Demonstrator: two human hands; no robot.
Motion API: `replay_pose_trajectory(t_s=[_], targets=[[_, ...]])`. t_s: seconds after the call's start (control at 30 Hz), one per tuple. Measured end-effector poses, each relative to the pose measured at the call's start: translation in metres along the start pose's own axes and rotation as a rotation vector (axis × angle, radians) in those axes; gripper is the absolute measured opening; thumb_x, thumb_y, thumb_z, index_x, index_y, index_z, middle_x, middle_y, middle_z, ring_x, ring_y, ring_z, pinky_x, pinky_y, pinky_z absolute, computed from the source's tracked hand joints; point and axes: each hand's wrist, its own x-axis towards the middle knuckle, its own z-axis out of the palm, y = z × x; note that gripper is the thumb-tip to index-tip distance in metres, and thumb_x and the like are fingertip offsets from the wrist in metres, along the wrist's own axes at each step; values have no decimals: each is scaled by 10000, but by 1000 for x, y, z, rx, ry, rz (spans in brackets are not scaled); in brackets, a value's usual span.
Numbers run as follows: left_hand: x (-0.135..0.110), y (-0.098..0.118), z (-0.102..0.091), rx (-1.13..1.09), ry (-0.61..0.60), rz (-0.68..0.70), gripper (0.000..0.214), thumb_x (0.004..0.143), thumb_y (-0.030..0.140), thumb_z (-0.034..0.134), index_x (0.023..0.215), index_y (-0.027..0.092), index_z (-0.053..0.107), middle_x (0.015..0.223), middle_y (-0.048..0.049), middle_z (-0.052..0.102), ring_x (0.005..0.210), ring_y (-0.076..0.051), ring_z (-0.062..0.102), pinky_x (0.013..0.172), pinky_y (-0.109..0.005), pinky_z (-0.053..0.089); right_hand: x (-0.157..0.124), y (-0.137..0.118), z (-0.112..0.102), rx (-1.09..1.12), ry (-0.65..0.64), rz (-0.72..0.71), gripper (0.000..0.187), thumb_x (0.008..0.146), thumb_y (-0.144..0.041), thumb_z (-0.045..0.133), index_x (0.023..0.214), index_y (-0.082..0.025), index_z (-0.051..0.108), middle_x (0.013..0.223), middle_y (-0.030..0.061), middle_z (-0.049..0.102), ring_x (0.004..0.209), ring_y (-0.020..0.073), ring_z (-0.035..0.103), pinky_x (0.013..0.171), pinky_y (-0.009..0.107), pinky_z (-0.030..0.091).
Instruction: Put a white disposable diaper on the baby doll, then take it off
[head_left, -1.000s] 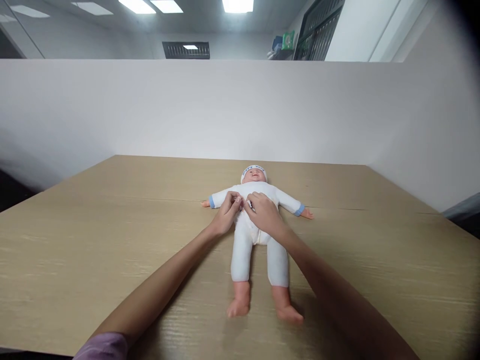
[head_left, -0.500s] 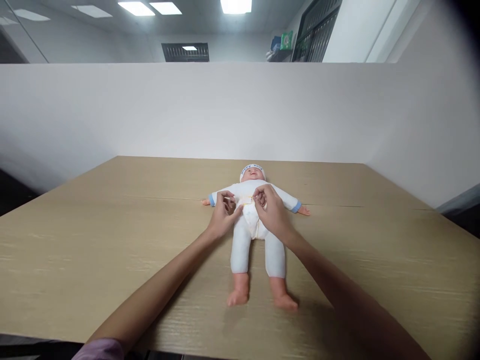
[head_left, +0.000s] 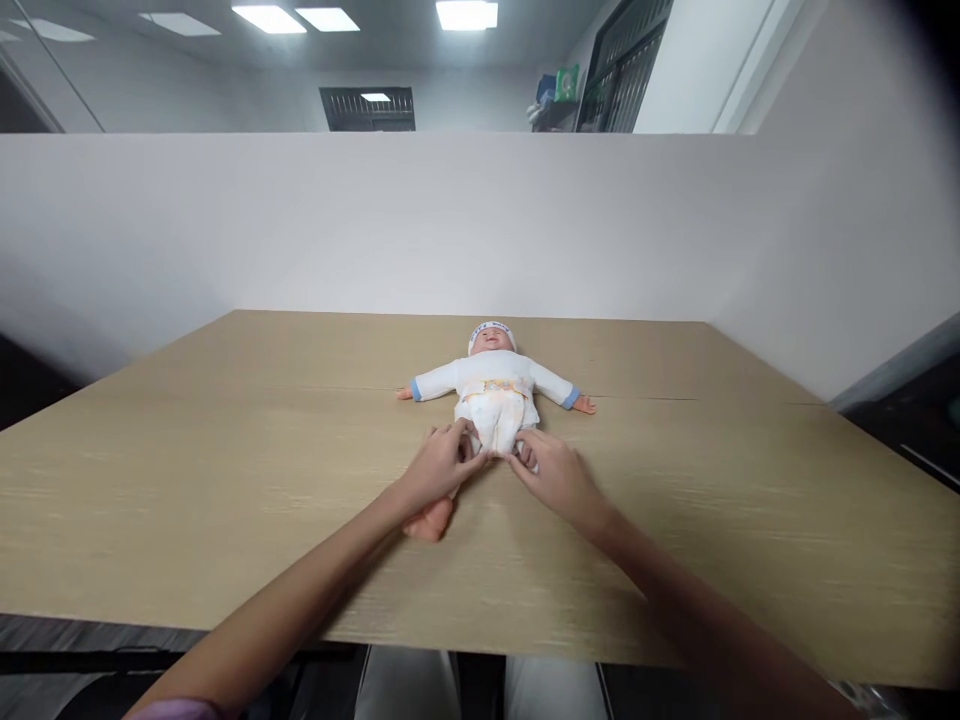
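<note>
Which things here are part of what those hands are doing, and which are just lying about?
In use: left hand, right hand, diaper between them, doll wearing it, table beneath.

Just about, in the background: green packet, blue item.

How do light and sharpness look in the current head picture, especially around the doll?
Head view: ceiling lights glare near white; the upper-right corner falls to black; a soft shadow lies on the table beside the left forearm; the doll is evenly lit, but its cap's lettering is too small and soft to read.
</note>
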Motion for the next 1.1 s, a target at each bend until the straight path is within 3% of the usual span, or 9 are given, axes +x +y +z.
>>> replay_pose_trajectory(t_s=[0.1, 0.23, 0.3, 0.43, 0.57, 0.73, 0.83, 0.93, 1.1], targets=[[6, -2, 5, 40, 23, -20, 348, 930, 534, 655, 802, 228, 550, 748, -6, 599, 765, -231, 528, 752, -339, 340, 4, -4, 7, -45, 7, 1, 224, 981, -352, 633, 803, -231, 570, 791, 7, 624, 719, 198, 588, 650, 321, 389], [5, -2, 7, 14, 29, 29, 330, 972, 456, 619, 749, 225, 545, 748, -8, 603, 816, -231, 558, 787, -341, 368, -3, -6, 9, 24, 30, -9, 80, 972, -294, 635, 922, -232, 636, 943, 37, 636, 839, 218, 610, 721, 336, 441], [4, -2, 6, -27, 53, 62, 288, 983, 429, 609, 782, 224, 577, 876, -30, 645, 886, -234, 583, 823, -345, 397, -7, -7, 10, 78, 38, -8, 44, 963, -269, 634, 988, -236, 648, 1019, 53, 635, 910, 234, 620, 773, 352, 471], [3, -3, 2, -139, 92, 94, 190, 989, 379, 608, 877, 226, 624, 1204, -75, 652, 1089, -260, 594, 945, -365, 428, -11, -10, 13, 134, 71, 10, 179, 928, -228, 659, 1105, -243, 633, 1196, 82, 624, 1095, 274, 603, 909, 405, 497], [4, -3, 2, -156, 77, 116, 166, 994, 350, 596, 880, 229, 597, 1196, -67, 670, 1081, -263, 578, 962, -378, 420, -12, -14, 16, 151, 75, 8, 249, 916, -224, 673, 1156, -242, 609, 1293, 84, 630, 1179, 297, 568, 993, 446, 472], [4, -4, 2, -103, 37, 88, 203, 997, 361, 568, 843, 230, 545, 933, -36, 641, 923, -245, 542, 833, -357, 407, -11, -15, 15, 135, 42, 55, 228, 911, -288, 678, 1117, -232, 599, 1112, 95, 690, 1072, 327, 587, 877, 449, 480], [4, -5, 4, -115, 41, 41, 206, 981, 391, 589, 857, 229, 561, 884, -29, 600, 898, -241, 531, 802, -347, 399, -8, -10, 16, 168, 56, 94, 268, 893, -336, 698, 1113, -226, 592, 1015, 87, 677, 963, 297, 608, 800, 411, 484], [6, -9, 7, -263, 76, -34, 196, 926, 398, 670, 967, 231, 576, 922, -15, 605, 873, -217, 543, 799, -329, 411, -3, -4, 18, 277, 84, 160, 323, 872, -394, 714, 1108, -231, 565, 998, 67, 681, 816, 237, 612, 720, 367, 485], [12, -17, 15, -595, 145, -171, 408, 811, 414, 794, 1023, 228, 499, 893, 23, 570, 828, -170, 553, 782, -288, 434, 5, 6, 12, 446, 152, 303, 330, 885, -473, 709, 1063, -247, 547, 948, 23, 750, 697, 197, 629, 665, 334, 474]])
